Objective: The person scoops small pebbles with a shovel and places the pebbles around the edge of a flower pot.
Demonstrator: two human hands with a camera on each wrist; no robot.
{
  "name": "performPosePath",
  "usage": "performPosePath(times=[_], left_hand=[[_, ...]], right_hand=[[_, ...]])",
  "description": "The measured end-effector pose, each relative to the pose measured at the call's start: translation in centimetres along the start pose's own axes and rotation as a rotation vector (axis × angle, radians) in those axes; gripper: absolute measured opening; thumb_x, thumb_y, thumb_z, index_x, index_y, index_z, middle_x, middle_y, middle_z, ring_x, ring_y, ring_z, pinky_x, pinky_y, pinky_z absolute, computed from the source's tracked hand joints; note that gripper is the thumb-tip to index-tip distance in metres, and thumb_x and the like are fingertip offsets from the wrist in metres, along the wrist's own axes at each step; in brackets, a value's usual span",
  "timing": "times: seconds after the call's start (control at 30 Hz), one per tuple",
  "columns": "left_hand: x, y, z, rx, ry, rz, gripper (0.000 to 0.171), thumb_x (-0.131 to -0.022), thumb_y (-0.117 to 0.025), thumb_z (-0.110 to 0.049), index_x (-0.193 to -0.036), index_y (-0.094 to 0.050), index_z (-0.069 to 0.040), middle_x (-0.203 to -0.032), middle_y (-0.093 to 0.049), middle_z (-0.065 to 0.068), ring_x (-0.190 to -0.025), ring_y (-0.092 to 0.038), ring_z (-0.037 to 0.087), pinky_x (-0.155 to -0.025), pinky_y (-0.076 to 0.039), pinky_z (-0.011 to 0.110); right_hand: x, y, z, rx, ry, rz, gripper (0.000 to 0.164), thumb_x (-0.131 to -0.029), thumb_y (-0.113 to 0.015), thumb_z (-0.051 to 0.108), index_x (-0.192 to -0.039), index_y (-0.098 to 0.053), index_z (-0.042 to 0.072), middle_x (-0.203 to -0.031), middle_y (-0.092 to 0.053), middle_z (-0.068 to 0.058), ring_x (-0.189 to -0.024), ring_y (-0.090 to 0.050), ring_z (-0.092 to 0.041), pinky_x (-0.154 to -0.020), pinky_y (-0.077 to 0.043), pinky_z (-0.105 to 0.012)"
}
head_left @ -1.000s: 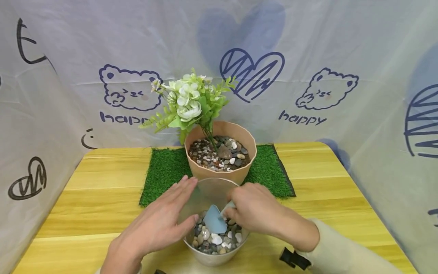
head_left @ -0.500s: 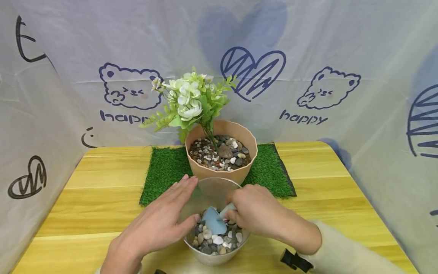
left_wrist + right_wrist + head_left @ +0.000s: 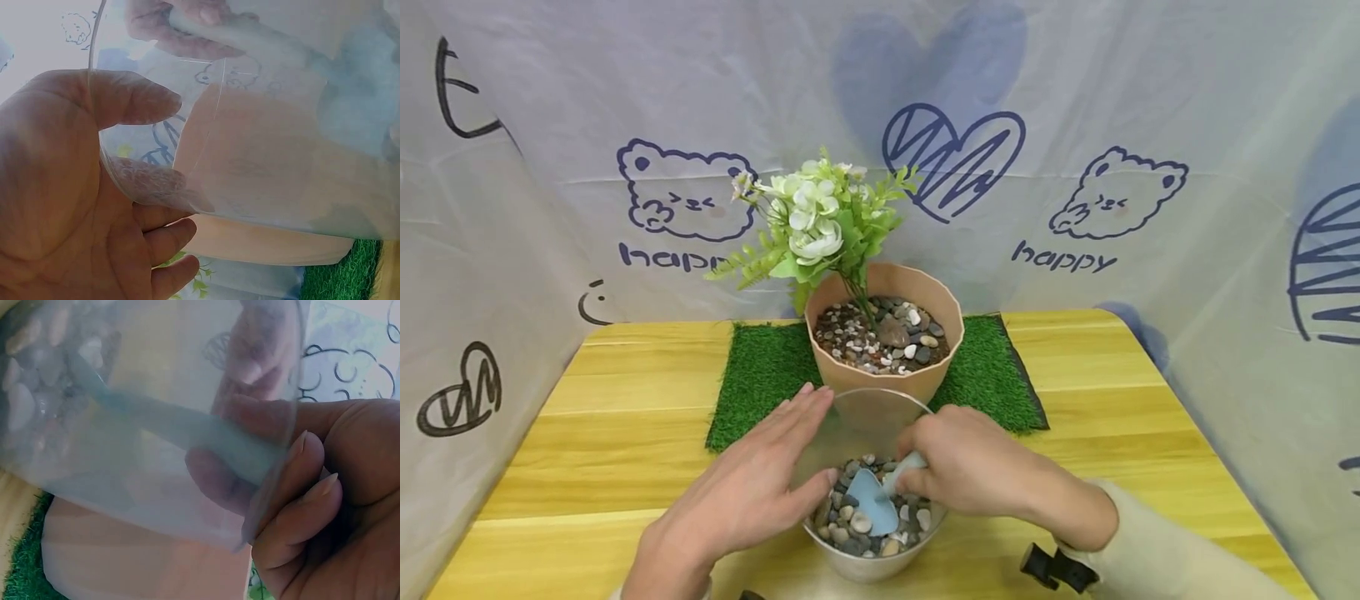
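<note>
A clear plastic bucket (image 3: 867,568) with pebbles (image 3: 857,543) in its bottom stands at the front of the table. My left hand (image 3: 737,483) holds its left side, thumb on the near side and fingers reaching along the far side. My right hand (image 3: 966,462) grips the pale handle of a small blue trowel (image 3: 871,503) inside the bucket. The blade lies among the pebbles, its lower edge partly covered. In the right wrist view the fingers curl round the trowel handle (image 3: 181,425), seen through the cloudy wall.
Behind the bucket a peach flowerpot (image 3: 880,379) stands on a green turf mat (image 3: 763,392). It holds soil, pebbles and a bunch of white flowers (image 3: 816,225). The wooden table (image 3: 625,400) is enclosed by printed white cloth (image 3: 970,50).
The trowel blade has moved slightly toward me among the pebbles, with my right hand following a little to the right. Several pebbles have shifted around it. My left hand stays at the bucket.
</note>
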State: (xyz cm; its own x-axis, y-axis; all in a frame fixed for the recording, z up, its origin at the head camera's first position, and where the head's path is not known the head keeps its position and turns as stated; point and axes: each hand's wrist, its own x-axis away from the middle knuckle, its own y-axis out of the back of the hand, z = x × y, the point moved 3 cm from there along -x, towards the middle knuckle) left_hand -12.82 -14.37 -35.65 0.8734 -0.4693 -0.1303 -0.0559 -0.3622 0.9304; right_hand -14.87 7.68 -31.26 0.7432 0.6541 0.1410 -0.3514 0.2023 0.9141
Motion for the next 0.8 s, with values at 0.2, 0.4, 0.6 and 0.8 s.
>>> performPosePath(times=[0.2, 0.4, 0.6, 0.8], left_hand=[[-0.01, -0.1, -0.03, 0.003, -0.003, 0.001, 0.079, -0.095, -0.052, -0.051, -0.157, -0.017, -0.017, -0.163, -0.017, -0.003, -0.151, -0.012, 0.015, -0.122, -0.022, 0.042], [-0.03, -0.11, -0.05, -0.001, -0.004, 0.001, 0.079, -0.096, -0.052, -0.052, -0.157, -0.016, -0.018, -0.163, -0.019, -0.003, -0.151, -0.012, 0.014, -0.122, -0.022, 0.042], [-0.01, -0.03, 0.02, 0.004, 0.0, 0.0, 0.079, -0.095, -0.053, -0.051, -0.157, -0.018, -0.017, -0.163, -0.019, -0.002, -0.151, -0.013, 0.015, -0.122, -0.022, 0.042], [-0.03, -0.08, 0.05, 0.011, -0.003, 0.002, 0.079, -0.096, -0.053, -0.05, -0.157, -0.017, -0.017, -0.163, -0.019, -0.002, -0.151, -0.014, 0.016, -0.122, -0.022, 0.042]], right_hand=[[0.26, 0.39, -0.44, -0.06, -0.015, 0.016, 0.012, -0.083, -0.075, 0.036, -0.075, -0.071, 0.027, -0.06, -0.058, 0.018, -0.05, -0.05, -0.003, -0.05, -0.045, -0.022], [0.49, 0.57, -0.78, -0.092, -0.045, 0.023, 0.011, -0.083, -0.075, 0.034, -0.074, -0.071, 0.029, -0.06, -0.058, 0.018, -0.049, -0.048, -0.005, -0.048, -0.043, -0.024], [0.47, 0.56, -0.84, -0.098, -0.049, 0.01, 0.008, -0.082, -0.076, 0.033, -0.077, -0.074, 0.027, -0.062, -0.06, 0.019, -0.053, -0.052, -0.006, -0.051, -0.045, -0.024], [0.74, 0.59, -0.86, -0.086, -0.055, -0.011, 0.012, -0.083, -0.075, 0.034, -0.091, -0.077, 0.025, -0.082, -0.072, 0.016, -0.071, -0.064, -0.004, -0.065, -0.053, -0.026]])
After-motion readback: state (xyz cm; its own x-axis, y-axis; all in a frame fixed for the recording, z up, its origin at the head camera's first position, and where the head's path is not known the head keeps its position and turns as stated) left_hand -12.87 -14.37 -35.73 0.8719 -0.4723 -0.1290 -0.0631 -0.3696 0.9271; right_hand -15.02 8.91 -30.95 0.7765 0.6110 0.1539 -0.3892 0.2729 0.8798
